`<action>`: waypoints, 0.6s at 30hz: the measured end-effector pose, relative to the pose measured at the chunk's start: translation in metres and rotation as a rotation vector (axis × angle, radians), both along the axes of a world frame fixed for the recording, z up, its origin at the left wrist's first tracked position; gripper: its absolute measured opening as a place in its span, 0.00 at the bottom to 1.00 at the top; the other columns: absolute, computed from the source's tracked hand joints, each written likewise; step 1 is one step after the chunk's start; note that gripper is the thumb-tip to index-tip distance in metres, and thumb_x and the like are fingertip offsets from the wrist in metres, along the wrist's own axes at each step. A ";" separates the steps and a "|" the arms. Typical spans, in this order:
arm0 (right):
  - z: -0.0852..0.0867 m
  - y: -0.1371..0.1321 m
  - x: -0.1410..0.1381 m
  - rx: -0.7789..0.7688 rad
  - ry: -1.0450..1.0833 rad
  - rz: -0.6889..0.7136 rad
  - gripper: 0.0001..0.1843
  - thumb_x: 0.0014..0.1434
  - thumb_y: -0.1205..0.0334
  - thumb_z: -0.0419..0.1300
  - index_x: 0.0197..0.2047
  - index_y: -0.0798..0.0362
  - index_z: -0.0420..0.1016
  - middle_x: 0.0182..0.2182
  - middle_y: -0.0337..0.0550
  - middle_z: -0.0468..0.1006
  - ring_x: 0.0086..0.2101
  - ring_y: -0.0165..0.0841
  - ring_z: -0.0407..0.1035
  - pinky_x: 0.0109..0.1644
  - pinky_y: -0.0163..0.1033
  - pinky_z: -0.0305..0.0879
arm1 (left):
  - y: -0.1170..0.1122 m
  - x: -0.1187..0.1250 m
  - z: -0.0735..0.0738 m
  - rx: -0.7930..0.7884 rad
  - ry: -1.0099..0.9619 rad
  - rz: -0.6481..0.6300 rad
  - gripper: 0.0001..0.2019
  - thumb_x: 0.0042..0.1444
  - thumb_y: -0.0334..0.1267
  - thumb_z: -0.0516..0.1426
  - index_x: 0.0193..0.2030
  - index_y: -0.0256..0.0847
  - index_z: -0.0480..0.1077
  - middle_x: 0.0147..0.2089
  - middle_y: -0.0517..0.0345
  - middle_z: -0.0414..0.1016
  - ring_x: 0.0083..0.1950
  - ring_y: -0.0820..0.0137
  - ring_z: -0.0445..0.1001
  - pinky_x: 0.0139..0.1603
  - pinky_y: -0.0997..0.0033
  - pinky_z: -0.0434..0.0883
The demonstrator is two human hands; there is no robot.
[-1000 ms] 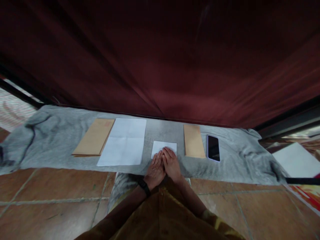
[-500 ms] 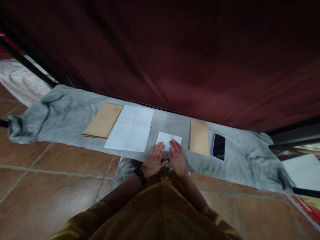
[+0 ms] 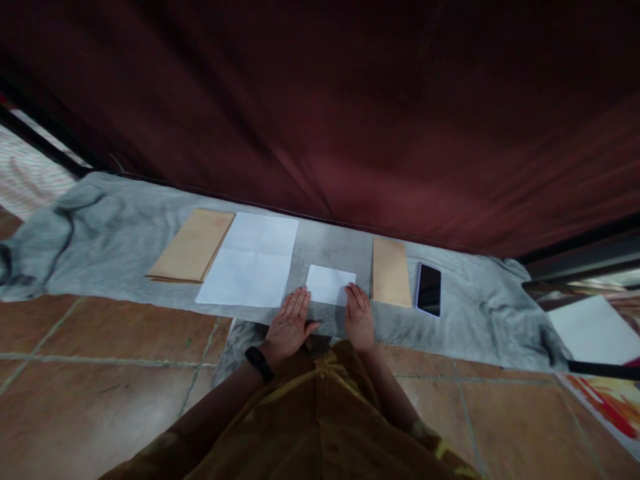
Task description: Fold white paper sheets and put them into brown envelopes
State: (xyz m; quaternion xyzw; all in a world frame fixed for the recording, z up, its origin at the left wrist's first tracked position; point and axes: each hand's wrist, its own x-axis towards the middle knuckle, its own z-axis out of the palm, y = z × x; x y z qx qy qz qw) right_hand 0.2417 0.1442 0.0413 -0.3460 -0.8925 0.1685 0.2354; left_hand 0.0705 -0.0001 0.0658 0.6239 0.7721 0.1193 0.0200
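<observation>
A small folded white paper [image 3: 330, 284] lies on a grey cloth [image 3: 125, 227] spread on the floor. My left hand [image 3: 289, 321] rests flat, fingers stretched out, by the paper's near left corner. Flat as well, my right hand [image 3: 359, 315] has its fingertips at the near right corner. Neither hand holds anything. A larger creased white sheet [image 3: 251, 260] lies to the left, partly over a brown envelope [image 3: 192, 245]. Another brown envelope [image 3: 391, 271] lies to the right of the folded paper.
A black phone [image 3: 429, 289] lies on the cloth beyond the right envelope. A dark red curtain [image 3: 350, 120] hangs behind the cloth. Brown floor tiles [image 3: 100, 353] run along the near side. A white sheet [image 3: 593, 321] and a colourful print [image 3: 607, 397] lie at far right.
My hands, side by side on top of the folded paper a second ago, have slid apart to its near corners, uncovering it. The view has shifted slightly.
</observation>
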 end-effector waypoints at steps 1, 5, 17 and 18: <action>0.000 0.000 0.000 -0.003 0.000 -0.006 0.28 0.65 0.73 0.45 0.67 0.54 0.62 0.66 0.53 0.65 0.67 0.40 0.56 0.70 0.57 0.56 | 0.001 0.001 0.001 0.010 0.001 0.010 0.36 0.66 0.51 0.51 0.73 0.27 0.52 0.75 0.35 0.52 0.77 0.54 0.48 0.75 0.51 0.52; -0.001 -0.001 -0.002 -0.024 0.008 -0.025 0.27 0.67 0.72 0.46 0.67 0.54 0.63 0.66 0.52 0.66 0.67 0.40 0.56 0.70 0.56 0.56 | 0.007 0.011 0.003 0.050 0.011 -0.041 0.32 0.68 0.47 0.49 0.73 0.30 0.52 0.76 0.40 0.52 0.77 0.57 0.48 0.75 0.53 0.52; 0.032 0.006 -0.020 -0.055 0.060 0.456 0.20 0.72 0.60 0.49 0.63 0.51 0.70 0.61 0.47 0.73 0.64 0.37 0.61 0.71 0.55 0.57 | 0.015 0.025 -0.016 0.161 0.024 -0.186 0.25 0.67 0.46 0.51 0.64 0.31 0.66 0.68 0.39 0.67 0.71 0.56 0.63 0.71 0.51 0.61; 0.035 0.006 -0.026 -0.057 0.035 0.489 0.20 0.73 0.60 0.49 0.63 0.51 0.70 0.61 0.46 0.73 0.64 0.36 0.62 0.71 0.53 0.57 | 0.014 0.024 -0.017 0.169 0.023 -0.175 0.24 0.67 0.45 0.51 0.63 0.31 0.67 0.67 0.38 0.69 0.70 0.56 0.64 0.71 0.50 0.61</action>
